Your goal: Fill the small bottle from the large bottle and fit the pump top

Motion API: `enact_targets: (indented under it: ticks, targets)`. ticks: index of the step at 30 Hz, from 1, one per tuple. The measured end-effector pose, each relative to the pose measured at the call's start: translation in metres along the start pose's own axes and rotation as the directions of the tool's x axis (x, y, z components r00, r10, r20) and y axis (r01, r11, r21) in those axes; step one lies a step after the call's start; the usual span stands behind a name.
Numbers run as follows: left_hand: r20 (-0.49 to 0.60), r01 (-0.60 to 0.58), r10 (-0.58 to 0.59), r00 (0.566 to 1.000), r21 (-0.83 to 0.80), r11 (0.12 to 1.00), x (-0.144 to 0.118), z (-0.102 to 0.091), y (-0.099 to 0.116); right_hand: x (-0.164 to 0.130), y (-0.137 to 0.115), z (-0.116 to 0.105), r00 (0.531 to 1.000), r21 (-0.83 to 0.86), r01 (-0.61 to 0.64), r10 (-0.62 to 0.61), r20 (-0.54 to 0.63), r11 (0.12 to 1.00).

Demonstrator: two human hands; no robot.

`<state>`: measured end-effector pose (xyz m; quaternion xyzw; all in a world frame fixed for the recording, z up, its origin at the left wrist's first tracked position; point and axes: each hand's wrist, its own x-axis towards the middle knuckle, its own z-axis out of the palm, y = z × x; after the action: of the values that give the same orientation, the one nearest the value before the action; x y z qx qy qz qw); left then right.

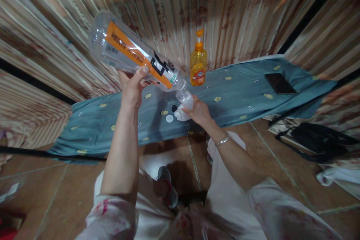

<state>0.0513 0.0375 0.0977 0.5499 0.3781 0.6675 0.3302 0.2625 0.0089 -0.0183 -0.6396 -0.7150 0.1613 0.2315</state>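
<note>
lap and knees (180, 210): nearest the lens; pale trousers and a flowered sleeve, a grey shoe (168, 187) on the brown tiled floor between them.
cloth-covered bench (239, 93): largest item beyond; a teal cloth with small yellow motifs, running left to right before a striped curtain.
plastic bottle (135, 54): large, clear, orange-labelled; tipped neck-down to the right, raised above the bench, its mouth meeting the right hand. it looks nearly empty.
left hand (132, 86): closed around the bottle's underside near mid-body, thumb and fingers wrapped, bearing its weight.
right hand (198, 112): fingers gathered on a white wad (181, 114), seemingly tissue or cloth, held just under the bottle mouth; a bangle (222, 140) at the wrist.
soap dispenser (198, 63): orange pump bottle, upright at the back edge of the bench, apart from both hands.
phone (279, 83): dark, flat on the cloth, well to the right.
caps (169, 118): one white disc and one dark one, lying on the cloth just beside the wad.
step in hand: by appearance, wetting the wad from the tilted bottle.
next move: judged to call for steeper tilt, with the wad kept under the mouth.
</note>
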Motion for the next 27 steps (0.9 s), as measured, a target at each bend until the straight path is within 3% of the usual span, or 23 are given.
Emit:
enact_targets:
  ticks: [16,27]
  targets:
    - [-0.056,-0.004,-0.002,0.998,-0.097,0.995,-0.0018,0.0023,0.0053,0.0008,0.0009,0.0009,1.0,-0.004,0.023,-0.023,0.001,1.0]
    - [-0.031,0.012,-0.012,0.999,-0.029,1.0,-0.0072,-0.0015,0.0057,0.0004,-0.0011,-0.0018,1.0,-0.007,0.007,-0.007,0.008,1.0]
